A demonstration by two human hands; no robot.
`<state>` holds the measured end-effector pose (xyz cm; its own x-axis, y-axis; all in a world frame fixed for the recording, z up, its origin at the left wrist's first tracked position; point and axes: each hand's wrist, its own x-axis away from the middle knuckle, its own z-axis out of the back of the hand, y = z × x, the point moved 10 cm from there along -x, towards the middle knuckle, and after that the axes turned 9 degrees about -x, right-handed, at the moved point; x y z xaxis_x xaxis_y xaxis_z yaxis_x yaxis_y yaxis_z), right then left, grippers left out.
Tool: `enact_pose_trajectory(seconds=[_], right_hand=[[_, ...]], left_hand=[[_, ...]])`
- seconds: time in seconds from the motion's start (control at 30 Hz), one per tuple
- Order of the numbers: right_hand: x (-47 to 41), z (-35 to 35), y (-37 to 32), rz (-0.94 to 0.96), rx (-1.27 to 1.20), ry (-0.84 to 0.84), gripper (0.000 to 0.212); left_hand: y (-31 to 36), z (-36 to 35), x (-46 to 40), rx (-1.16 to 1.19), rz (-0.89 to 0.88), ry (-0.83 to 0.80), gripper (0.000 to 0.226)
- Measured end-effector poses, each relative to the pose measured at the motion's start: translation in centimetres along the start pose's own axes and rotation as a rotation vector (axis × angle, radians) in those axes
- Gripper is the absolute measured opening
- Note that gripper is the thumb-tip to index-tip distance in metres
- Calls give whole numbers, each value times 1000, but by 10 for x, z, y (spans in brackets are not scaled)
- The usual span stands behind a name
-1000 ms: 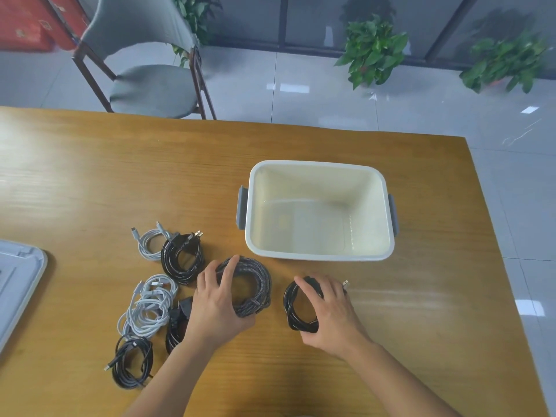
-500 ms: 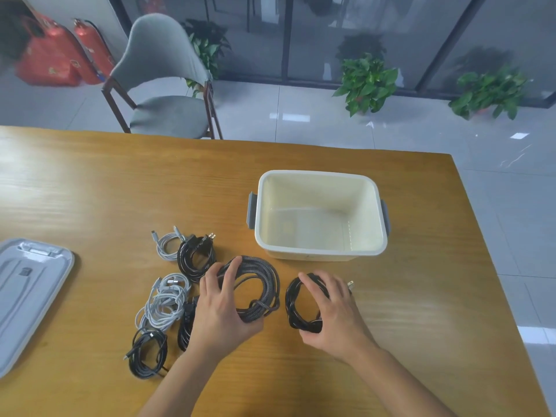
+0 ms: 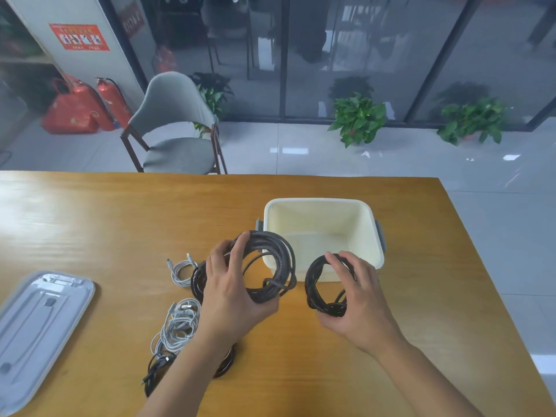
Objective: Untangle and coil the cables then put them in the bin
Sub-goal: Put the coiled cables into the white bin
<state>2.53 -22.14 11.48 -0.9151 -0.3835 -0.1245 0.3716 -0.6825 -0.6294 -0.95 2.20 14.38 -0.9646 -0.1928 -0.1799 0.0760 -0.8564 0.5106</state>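
My left hand [image 3: 233,291] grips a coiled grey braided cable [image 3: 272,260] and holds it above the table, just in front of the cream bin [image 3: 370,224]. My right hand [image 3: 356,299] grips a smaller coiled black cable [image 3: 316,284], also lifted, at the bin's near right corner. On the table to the left lie a small white coil [image 3: 180,270], a larger white coil [image 3: 180,323], a black coil [image 3: 197,281] partly behind my left hand, a black coil [image 3: 156,370] near my left forearm, and a dark coil [image 3: 225,364] mostly under the arm.
A grey bin lid [image 3: 39,329] lies at the table's left edge. The wooden table [image 3: 120,224] ends at the right near the bin. Beyond the far edge stand a grey chair [image 3: 174,127] and potted plants [image 3: 358,118].
Both hands have lifted their coils off the table and toward the bin. The camera has tilted up, showing more of the room.
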Motion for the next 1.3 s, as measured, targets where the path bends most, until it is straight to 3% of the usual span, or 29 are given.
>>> enact_pose_trajectory(seconds=[0.27,0.5,1.1,1.3], right_hand=[[-50,50,20,-22,27,132,105],[-80,47,57,-64,39,105,104],[-89,44,117,-169,7,143,100],[-90,43,118,-179,21,118,101]], left_hand=[[41,-37,-66,0,-50,-37,117],[38,-100,-104,0,8,-188,117],[63,-248,-137,-23,-55,-580,123],[55,-238,-147,-27,-78,-511,116]])
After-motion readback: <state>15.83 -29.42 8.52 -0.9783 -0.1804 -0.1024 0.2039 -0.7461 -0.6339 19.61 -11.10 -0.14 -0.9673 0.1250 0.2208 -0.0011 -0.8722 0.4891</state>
